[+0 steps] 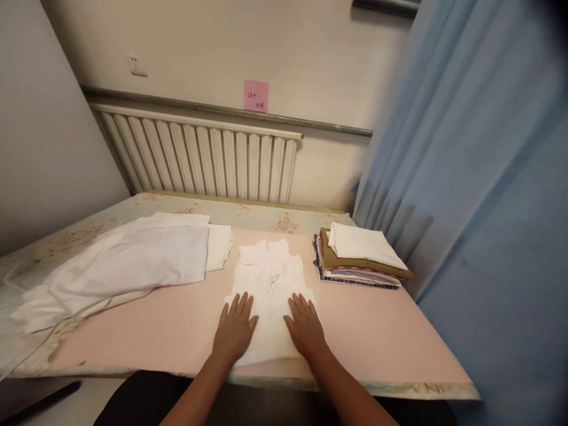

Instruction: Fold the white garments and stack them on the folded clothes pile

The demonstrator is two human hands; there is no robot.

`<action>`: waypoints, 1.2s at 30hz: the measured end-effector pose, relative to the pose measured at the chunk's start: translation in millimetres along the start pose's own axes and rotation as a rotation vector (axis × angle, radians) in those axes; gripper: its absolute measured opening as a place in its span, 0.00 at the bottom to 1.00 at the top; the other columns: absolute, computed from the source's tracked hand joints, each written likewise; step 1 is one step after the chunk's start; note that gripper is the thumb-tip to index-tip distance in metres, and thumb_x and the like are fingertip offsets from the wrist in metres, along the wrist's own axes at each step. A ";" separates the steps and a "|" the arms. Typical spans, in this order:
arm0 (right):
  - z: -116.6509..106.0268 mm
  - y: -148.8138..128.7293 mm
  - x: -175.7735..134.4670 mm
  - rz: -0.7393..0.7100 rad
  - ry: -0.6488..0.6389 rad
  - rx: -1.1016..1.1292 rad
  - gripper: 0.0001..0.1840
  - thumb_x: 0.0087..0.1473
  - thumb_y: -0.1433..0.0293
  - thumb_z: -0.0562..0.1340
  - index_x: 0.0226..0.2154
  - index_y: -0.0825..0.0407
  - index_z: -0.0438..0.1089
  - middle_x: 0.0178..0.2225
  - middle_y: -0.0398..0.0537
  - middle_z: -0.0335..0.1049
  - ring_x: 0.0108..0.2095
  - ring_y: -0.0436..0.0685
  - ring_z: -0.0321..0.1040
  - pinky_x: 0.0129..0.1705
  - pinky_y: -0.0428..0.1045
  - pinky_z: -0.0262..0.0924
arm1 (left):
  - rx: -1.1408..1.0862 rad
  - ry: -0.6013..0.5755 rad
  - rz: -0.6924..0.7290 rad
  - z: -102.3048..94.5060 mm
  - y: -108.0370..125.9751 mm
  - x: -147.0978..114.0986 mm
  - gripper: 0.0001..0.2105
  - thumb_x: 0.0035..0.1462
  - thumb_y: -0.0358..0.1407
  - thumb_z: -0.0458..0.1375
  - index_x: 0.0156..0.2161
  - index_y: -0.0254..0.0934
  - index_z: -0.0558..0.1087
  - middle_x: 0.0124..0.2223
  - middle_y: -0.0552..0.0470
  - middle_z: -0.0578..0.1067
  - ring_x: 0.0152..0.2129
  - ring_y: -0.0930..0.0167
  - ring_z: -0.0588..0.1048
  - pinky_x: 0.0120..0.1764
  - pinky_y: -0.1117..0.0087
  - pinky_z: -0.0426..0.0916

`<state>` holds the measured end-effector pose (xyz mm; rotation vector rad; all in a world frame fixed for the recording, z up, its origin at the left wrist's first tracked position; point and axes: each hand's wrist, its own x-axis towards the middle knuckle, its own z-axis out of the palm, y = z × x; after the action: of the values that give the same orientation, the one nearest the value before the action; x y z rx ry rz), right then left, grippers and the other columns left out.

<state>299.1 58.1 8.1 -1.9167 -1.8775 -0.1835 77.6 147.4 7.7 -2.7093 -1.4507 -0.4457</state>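
Observation:
A white garment (268,307) lies spread flat on the pink cloth that covers the table, with a small dark mark or print near its middle. My left hand (234,331) rests palm down on its left edge, fingers stretched forward. On the opposite edge my right hand (305,325) also presses flat, its fingers a little apart. Neither hand grips anything. The parts of the garment beneath both palms are hidden.
Left of the garment lies a loose heap of white cloth (151,254). A folded stack of fabrics (364,254), white on top of olive, sits at the right. A blue curtain (448,148) hangs along the right side; a radiator (199,154) stands behind the table.

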 end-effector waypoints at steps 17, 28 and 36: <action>3.1 -0.4 0.1 0.008 0.033 -0.115 0.23 0.63 0.62 0.53 0.58 0.52 0.62 0.62 0.52 0.56 0.64 0.62 0.48 0.63 0.61 0.44 | -0.001 -0.001 -0.040 -14.8 69.4 12.2 0.24 0.63 0.38 0.44 0.63 0.37 0.59 0.67 0.46 0.56 0.64 0.60 0.51 0.62 0.49 0.47; 0.7 0.1 0.3 0.004 0.032 -0.104 0.23 0.63 0.63 0.52 0.58 0.54 0.62 0.62 0.52 0.56 0.64 0.63 0.48 0.63 0.61 0.44 | -0.019 0.071 0.099 2.5 62.5 -11.2 0.25 0.63 0.41 0.45 0.63 0.38 0.59 0.65 0.46 0.59 0.63 0.60 0.55 0.62 0.51 0.50; 1.1 -0.4 -1.1 0.015 0.038 -0.096 0.22 0.63 0.63 0.53 0.57 0.52 0.63 0.62 0.52 0.56 0.64 0.62 0.48 0.63 0.60 0.44 | 0.015 0.042 0.011 -2.0 16.3 -20.5 0.25 0.63 0.42 0.44 0.63 0.39 0.59 0.67 0.48 0.57 0.64 0.59 0.53 0.61 0.49 0.50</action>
<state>298.4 57.5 6.7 -1.9759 -1.8599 -0.3078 79.9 121.3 5.8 -2.6788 -1.4220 -0.4860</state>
